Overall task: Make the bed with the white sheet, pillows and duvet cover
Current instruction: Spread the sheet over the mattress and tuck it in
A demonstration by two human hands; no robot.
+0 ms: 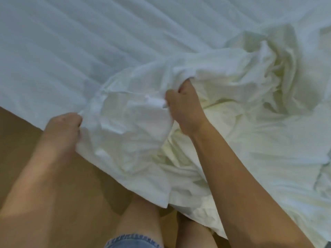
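Note:
A crumpled white sheet [241, 108] lies bunched over the right half of the bed and hangs over its near edge. My left hand [62, 126] grips a fold of it at the bed's edge, fingers curled into the cloth. My right hand [182, 106] grips another bunch of the same sheet a little farther in, knuckles up. Between the two hands a loose flap of the white sheet [129, 136] sags toward the floor. The striped white mattress cover [80, 42] stretches flat across the left and far part of the bed.
A brown wooden floor [44, 176] shows at the lower left, beside the bed's edge. My bare legs [139, 215] and a denim hem stand close to the bed at the bottom of the view.

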